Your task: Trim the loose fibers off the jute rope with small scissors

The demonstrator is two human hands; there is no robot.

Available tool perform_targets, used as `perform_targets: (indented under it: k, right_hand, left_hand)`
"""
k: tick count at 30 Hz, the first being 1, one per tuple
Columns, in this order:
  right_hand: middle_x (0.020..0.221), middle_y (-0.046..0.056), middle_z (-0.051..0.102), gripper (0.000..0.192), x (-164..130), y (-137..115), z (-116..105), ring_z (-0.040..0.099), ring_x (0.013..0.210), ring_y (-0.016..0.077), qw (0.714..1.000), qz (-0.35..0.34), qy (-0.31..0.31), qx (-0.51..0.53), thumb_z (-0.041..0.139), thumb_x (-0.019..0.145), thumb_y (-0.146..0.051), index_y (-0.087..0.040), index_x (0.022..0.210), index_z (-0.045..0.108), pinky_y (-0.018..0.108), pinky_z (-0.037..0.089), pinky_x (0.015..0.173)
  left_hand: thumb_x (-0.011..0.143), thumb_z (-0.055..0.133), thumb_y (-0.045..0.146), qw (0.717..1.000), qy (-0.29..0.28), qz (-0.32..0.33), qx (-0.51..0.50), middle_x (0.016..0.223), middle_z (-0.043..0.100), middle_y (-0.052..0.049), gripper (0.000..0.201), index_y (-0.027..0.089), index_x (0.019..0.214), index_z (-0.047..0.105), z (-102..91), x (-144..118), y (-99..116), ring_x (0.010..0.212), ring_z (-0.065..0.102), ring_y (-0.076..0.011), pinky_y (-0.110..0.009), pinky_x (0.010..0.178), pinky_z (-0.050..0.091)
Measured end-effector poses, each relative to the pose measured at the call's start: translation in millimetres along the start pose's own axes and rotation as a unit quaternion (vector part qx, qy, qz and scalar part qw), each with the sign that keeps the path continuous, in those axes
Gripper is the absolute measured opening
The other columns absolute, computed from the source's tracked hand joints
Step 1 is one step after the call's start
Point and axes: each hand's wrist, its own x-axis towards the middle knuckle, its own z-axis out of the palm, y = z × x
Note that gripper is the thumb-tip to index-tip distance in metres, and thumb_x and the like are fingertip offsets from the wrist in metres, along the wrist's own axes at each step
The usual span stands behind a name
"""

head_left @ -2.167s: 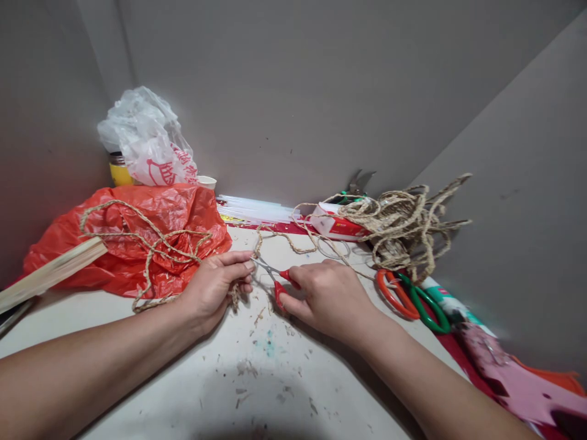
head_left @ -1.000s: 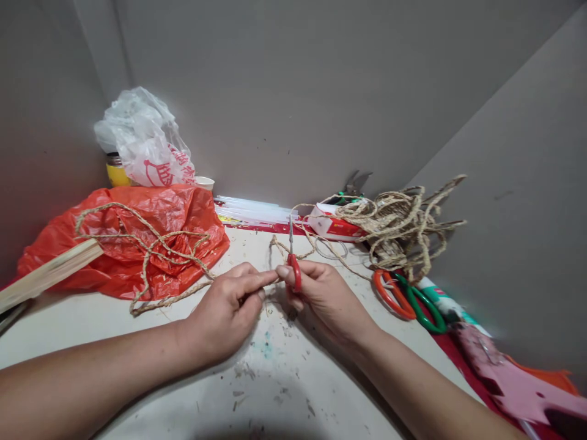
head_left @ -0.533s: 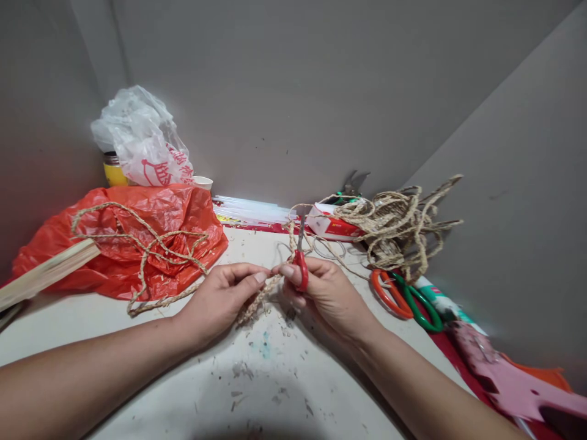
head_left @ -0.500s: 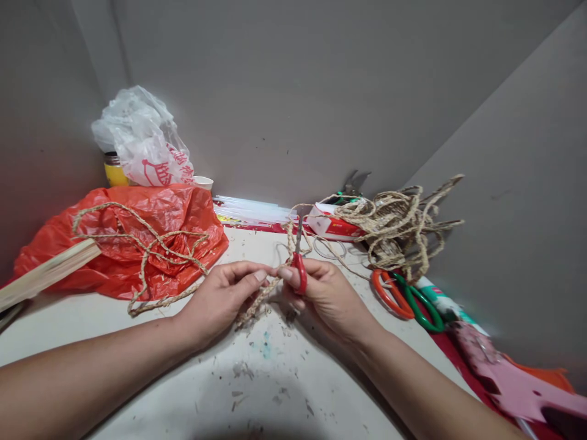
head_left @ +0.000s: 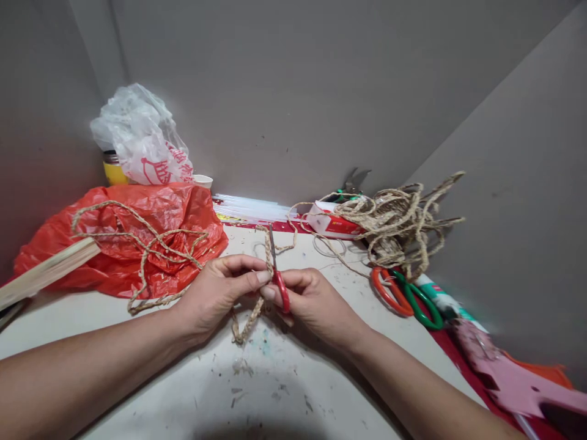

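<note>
Left hand: the left hand was closed in a pinch on the braided jute rope, thumb and forefinger meeting at the hand's 3 o'clock edge.
Right hand: the right hand was wrapped around the red handles of the small scissors, fingertips touching the left hand's.
Small scissors: blades pointed to 12 o'clock, standing upright just beside the rope; whether the blades were parted could not be told.
Braided jute rope: at table centre, between the two hands; a short end hung toward 6 o'clock onto the white table, the rest ran off toward 12 o'clock.
Red plastic bag: the red plastic bag lay at 10 o'clock of the hands, with a loose rope length draped over it.
White plastic bag: the white plastic bag sat behind the red one, toward 11 o'clock.
Rope tangle: the rope tangle was heaped at 2 o'clock.
Large scissors: orange- and green-handled large scissors lay at 3 o'clock, well apart from the right hand.
Table surface: scattered with fibre scraps.
</note>
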Motion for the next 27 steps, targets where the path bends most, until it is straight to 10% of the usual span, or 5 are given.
perform_targets:
  k: [11, 27]
  right_hand:
    - [0.044, -0.005, 0.042, 0.033, 0.7, -6.2, -3.7, 0.032, 0.044, 0.0071, 0.985, -0.048, 0.163, -0.008, 0.069, 0.069, -0.042, -0.016, 0.054, 0.056, 0.024, 0.024, 0.043]
    - [0.048, -0.005, 0.048, 0.026, 2.3, -3.2, -4.7, 0.035, 0.043, 0.0061, 0.989, -0.027, 0.113, 0.092, 0.074, 0.066, -0.036, -0.015, 0.059, 0.06, 0.022, 0.025, 0.043]
  left_hand:
    - [0.073, 0.068, 0.022, 1.0, -0.019, 0.0, 0.022, 0.067, 0.058, 0.003, 0.012, 0.015, 0.076, 0.059, -0.5, 1.4, 2.5, 0.06, 0.051, -0.0064, -0.02, 0.061, 0.039]
    - [0.071, 0.07, 0.02, 0.995, -0.064, -0.002, 0.075, 0.074, 0.06, 0.0, 0.023, 0.017, 0.083, 0.051, -0.1, -1.8, -3.1, 0.065, 0.055, -0.0094, -0.023, 0.063, 0.039]
